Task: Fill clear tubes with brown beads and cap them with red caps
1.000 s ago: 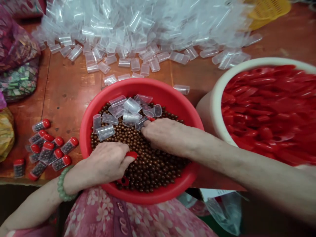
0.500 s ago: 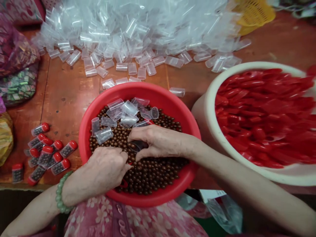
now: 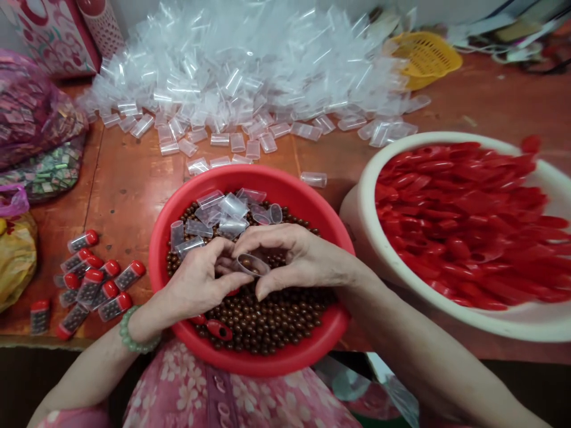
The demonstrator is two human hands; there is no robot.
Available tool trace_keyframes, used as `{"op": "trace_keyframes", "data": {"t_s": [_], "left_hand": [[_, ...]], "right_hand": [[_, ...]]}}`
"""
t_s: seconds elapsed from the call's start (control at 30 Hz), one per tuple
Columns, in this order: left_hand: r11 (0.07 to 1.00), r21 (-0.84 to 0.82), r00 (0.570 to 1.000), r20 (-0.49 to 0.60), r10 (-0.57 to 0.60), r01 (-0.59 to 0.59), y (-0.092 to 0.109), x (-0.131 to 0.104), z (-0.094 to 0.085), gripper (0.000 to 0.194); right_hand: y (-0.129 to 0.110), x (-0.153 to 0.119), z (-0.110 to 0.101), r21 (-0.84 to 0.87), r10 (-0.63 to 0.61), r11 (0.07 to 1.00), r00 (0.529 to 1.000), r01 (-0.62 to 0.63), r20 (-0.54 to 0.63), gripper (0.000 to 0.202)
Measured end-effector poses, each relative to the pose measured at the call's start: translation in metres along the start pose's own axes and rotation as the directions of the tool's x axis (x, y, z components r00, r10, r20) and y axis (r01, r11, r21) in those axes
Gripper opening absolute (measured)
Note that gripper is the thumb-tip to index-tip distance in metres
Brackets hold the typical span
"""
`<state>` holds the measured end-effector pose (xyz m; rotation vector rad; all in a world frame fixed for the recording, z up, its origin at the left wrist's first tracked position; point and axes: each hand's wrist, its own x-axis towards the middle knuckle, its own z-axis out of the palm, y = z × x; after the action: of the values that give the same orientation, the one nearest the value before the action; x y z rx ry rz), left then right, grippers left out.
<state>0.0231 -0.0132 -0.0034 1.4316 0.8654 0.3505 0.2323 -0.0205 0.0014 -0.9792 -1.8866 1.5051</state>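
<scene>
Over a red basin (image 3: 345, 238) of brown beads (image 3: 267, 318), both hands meet at one clear oval tube (image 3: 253, 265), its open end tilted up. My left hand (image 3: 200, 279), with a green bead bracelet on the wrist, pinches the tube's left side between thumb and fingers. My right hand (image 3: 297, 255) curls around its right side, fingers behind it and thumb in front. A few beads seem to show inside the tube. Several clear tubes (image 3: 232, 205) lie on the beads behind the hands. Red caps (image 3: 219, 330) rest near the basin's front edge.
Clear tubes (image 3: 250, 71) are heaped at the back of the wooden table (image 3: 120, 196). A white tub (image 3: 370, 178) of red parts stands at the right. Filled red-capped tubes (image 3: 91, 288) lie left; bags (image 3: 40, 113) are at the far left. A yellow basket (image 3: 423, 56) sits behind.
My left hand has risen from the beads to the tube and now pinches it. The tube in my right hand has turned its open end upward. The camera view has shifted.
</scene>
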Motion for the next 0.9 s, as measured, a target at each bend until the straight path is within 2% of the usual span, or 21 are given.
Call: {"op": "trace_keyframes", "data": {"t_s": [0.17,0.23,0.3,0.37,0.43,0.5,0.57,0.6,0.63,0.7,0.77,0.9], "left_hand": [[0.982,-0.177,0.997,0.046,-0.064,0.071,-0.001,0.003,-0.003,0.026],[0.964,-0.254,0.994,0.082,-0.065,0.084,-0.001,0.004,-0.005,0.029],[0.971,-0.233,0.996,0.084,-0.032,0.051,-0.001,0.003,-0.008,0.031],[0.999,-0.039,1.000,0.003,0.025,-0.025,-0.001,-0.002,-0.010,0.029],[0.948,0.299,0.991,-0.049,0.126,-0.106,-0.002,-0.010,-0.012,0.029],[0.796,0.579,0.981,0.027,0.194,-0.174,-0.004,-0.019,-0.012,0.032],[0.667,0.710,0.974,0.152,0.170,-0.227,-0.007,-0.025,-0.010,0.035],[0.627,0.742,0.971,0.192,0.140,-0.237,-0.009,-0.027,-0.008,0.033],[0.595,0.767,0.970,0.216,0.111,-0.239,-0.011,-0.027,-0.007,0.029],[0.551,0.799,0.968,0.236,0.083,-0.241,-0.014,-0.027,-0.004,0.024],[0.532,0.807,0.965,0.246,0.090,-0.256,-0.016,-0.026,-0.003,0.027],[0.535,0.789,0.952,0.275,0.134,-0.303,-0.019,-0.029,-0.005,0.028]], "right_hand": [[0.002,-0.006,0.001,0.164,0.079,0.982,0.994,-0.091,0.080,0.056],[0.000,-0.008,-0.002,0.164,0.080,0.982,0.993,-0.094,0.086,0.051],[-0.004,-0.008,-0.007,0.057,0.069,0.996,0.994,-0.073,0.082,0.041],[-0.010,-0.007,-0.011,-0.155,0.083,0.986,0.993,-0.069,0.087,0.033],[-0.014,-0.007,-0.011,-0.458,0.175,0.881,0.981,-0.119,0.082,0.026],[-0.014,-0.007,-0.005,-0.733,0.333,0.649,0.943,-0.205,0.031,0.020],[-0.011,-0.005,0.006,-0.876,0.457,0.427,0.890,-0.227,-0.008,0.021],[-0.008,-0.003,0.012,-0.906,0.481,0.371,0.877,-0.204,-0.001,0.023],[-0.006,0.000,0.018,-0.919,0.479,0.357,0.878,-0.167,0.026,0.026],[0.000,0.006,0.027,-0.909,0.430,0.409,0.896,-0.081,0.113,0.029],[0.004,0.012,0.030,-0.861,0.392,0.507,0.900,-0.039,0.190,0.027],[0.013,0.017,0.021,-0.663,0.304,0.744,0.925,-0.081,0.228,0.018]]}}
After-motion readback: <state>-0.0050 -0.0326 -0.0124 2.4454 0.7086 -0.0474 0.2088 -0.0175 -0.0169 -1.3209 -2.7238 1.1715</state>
